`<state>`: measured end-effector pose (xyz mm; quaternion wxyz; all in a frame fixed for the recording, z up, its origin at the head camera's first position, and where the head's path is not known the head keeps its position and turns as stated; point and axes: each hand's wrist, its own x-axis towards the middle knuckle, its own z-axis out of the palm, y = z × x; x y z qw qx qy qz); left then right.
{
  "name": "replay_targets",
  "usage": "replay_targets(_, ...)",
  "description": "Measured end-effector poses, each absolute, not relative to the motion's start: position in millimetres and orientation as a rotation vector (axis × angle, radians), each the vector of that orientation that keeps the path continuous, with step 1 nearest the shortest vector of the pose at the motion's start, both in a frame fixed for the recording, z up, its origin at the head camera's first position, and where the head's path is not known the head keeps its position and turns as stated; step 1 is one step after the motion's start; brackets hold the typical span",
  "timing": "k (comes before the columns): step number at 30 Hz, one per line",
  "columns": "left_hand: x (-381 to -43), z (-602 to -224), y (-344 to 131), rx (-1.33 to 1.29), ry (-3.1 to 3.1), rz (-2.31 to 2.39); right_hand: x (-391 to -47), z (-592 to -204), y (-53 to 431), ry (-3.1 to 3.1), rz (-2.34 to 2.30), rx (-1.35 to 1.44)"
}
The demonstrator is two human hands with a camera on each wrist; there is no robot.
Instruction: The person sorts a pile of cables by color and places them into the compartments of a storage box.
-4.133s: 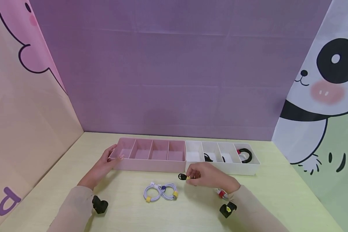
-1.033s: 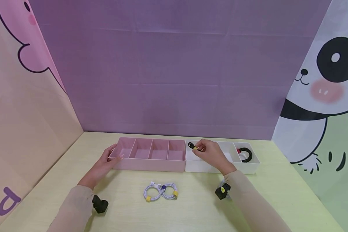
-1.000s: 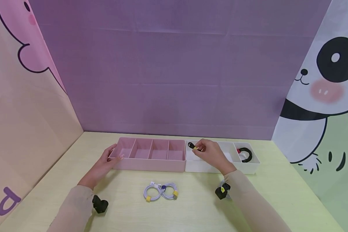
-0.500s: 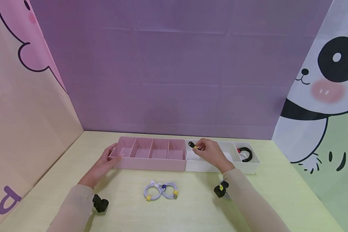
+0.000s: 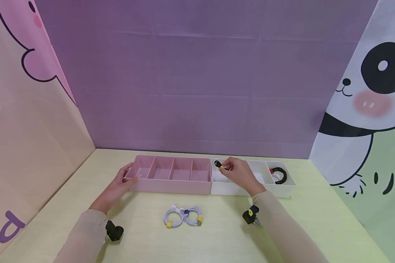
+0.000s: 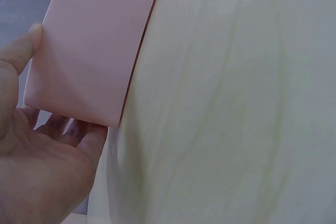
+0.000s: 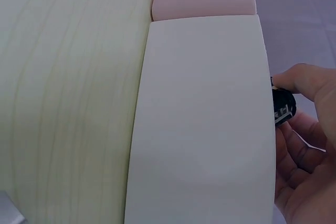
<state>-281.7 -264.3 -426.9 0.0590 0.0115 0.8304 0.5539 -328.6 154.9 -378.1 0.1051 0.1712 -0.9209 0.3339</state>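
My right hand (image 5: 241, 174) pinches a small coiled black cable (image 5: 218, 164) with a yellow tie. It is over the left part of the white divided box (image 5: 227, 188), hiding some of its compartments. In the right wrist view, a black piece of that cable (image 7: 284, 106) shows between thumb and fingers, just past the white box's upper edge. My left hand (image 5: 118, 184) holds the left end of the pink divided box (image 5: 174, 186), thumb at the front rim and fingers around the end. The pink compartments hold nothing.
A coiled black cable (image 5: 284, 176) with a red tie lies in the white box's right compartment. Two coiled pale cables with yellow tags, the left one (image 5: 173, 224) and the right one (image 5: 192, 223), lie on the table. Another pale cable (image 5: 257, 221) is mostly hidden under my right wrist.
Since about four seconds ago, my right hand has carried the black cable from in front of the boxes up over the white box's left part. During the last second both hands stay nearly still.
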Motion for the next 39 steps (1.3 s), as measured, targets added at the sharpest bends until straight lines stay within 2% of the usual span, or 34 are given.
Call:
replay_targets(13,-279,-427,-265,0.026,2.519,1.653,-323,-373,157,-2.754,0.958,0.485)
replay_targets(39,-279,-426,-262,0.026,2.527,1.667,-306,-370,171,-2.726,0.841,0.625)
